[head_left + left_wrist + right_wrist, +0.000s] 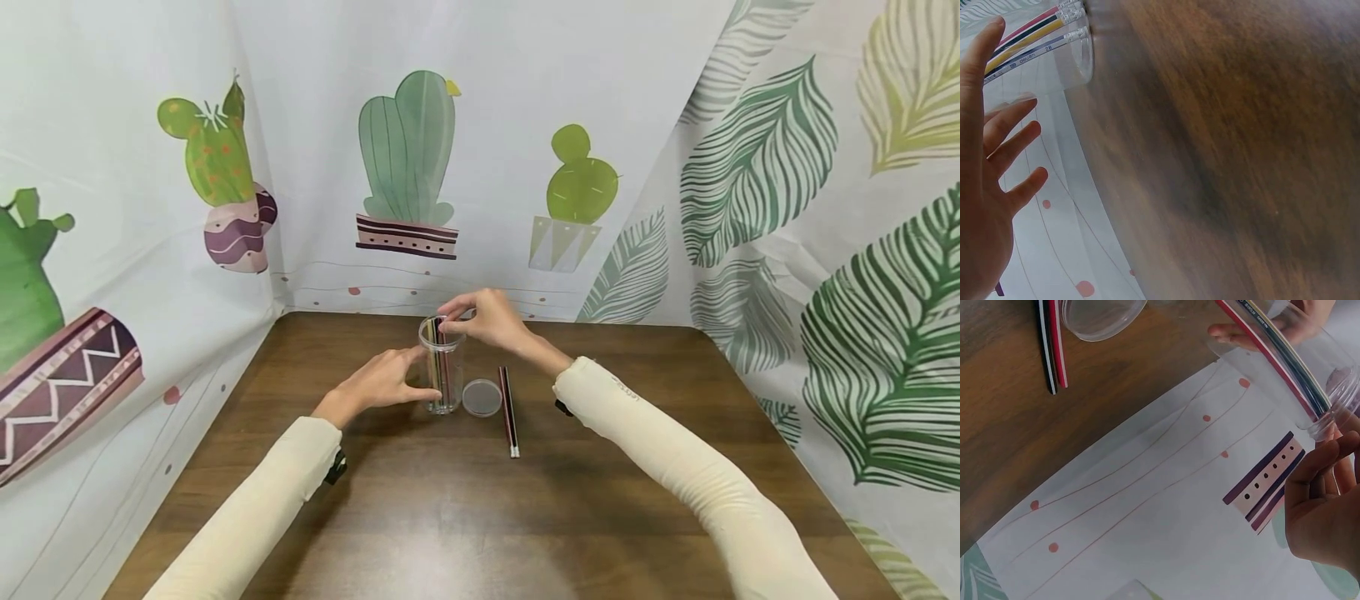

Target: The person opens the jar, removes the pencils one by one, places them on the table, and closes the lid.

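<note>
A clear plastic jar (454, 367) stands upright near the table's far side with several striped pencils (1029, 56) inside, their eraser ends at the bottom. My left hand (386, 379) holds the jar from the left, its thumb across the front and fingers spread behind; the left wrist view shows these fingers (1013, 125) beside the clear wall. At the jar's mouth my right hand (491, 318) pinches a pencil between thumb and fingertips, its lower part inside the jar. In the right wrist view the right hand (1325, 506) is close at the rim, partly cut off.
A round clear lid (482, 397) lies flat just right of the jar. Beside it two pencils (509, 412), one red and one black, lie side by side, eraser ends toward me. The brown wooden table (420, 517) meets a printed cactus cloth (315, 292) behind the jar.
</note>
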Motion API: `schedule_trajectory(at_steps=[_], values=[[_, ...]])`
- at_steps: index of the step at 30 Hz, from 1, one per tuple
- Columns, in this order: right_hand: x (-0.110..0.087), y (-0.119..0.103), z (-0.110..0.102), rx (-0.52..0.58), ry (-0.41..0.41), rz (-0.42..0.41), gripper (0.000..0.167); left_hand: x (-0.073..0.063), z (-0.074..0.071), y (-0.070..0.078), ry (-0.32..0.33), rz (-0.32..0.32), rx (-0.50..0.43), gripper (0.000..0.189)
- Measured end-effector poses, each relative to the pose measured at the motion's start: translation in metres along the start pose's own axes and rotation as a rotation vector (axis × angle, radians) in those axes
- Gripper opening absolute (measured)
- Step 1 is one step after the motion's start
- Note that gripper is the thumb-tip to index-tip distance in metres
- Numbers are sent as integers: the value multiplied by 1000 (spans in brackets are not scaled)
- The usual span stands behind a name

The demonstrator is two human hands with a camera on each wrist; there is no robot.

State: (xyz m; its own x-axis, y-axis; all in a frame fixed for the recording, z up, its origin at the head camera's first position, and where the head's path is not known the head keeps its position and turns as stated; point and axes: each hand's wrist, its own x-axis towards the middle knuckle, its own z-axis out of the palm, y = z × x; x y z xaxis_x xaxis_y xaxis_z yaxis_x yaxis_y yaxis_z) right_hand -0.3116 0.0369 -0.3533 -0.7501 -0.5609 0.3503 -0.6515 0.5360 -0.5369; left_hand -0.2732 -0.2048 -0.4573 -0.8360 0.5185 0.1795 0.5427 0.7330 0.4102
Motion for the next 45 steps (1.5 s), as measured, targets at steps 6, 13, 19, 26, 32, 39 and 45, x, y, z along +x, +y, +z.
schedule_trajectory(at_steps=[6,13,19,26,32,39,45], values=[[0,-1,4,6,-33,-16,26,1,1,0,-6,6,-13,92],[-1,-1,5,27,-42,-17,23,3,0,1,-8,7,-16,92],[0,-2,5,34,-30,-30,18,5,0,2,-7,7,-25,91],[0,-3,6,84,-46,-9,13,5,-1,2,-10,-3,-22,90],[-3,-4,7,127,-68,11,13,4,0,1,-9,-3,-14,90],[-3,-4,8,119,-29,-25,11,2,0,0,-9,-3,-16,89],[2,-6,3,124,22,-61,16,0,0,0,0,5,-15,91]])
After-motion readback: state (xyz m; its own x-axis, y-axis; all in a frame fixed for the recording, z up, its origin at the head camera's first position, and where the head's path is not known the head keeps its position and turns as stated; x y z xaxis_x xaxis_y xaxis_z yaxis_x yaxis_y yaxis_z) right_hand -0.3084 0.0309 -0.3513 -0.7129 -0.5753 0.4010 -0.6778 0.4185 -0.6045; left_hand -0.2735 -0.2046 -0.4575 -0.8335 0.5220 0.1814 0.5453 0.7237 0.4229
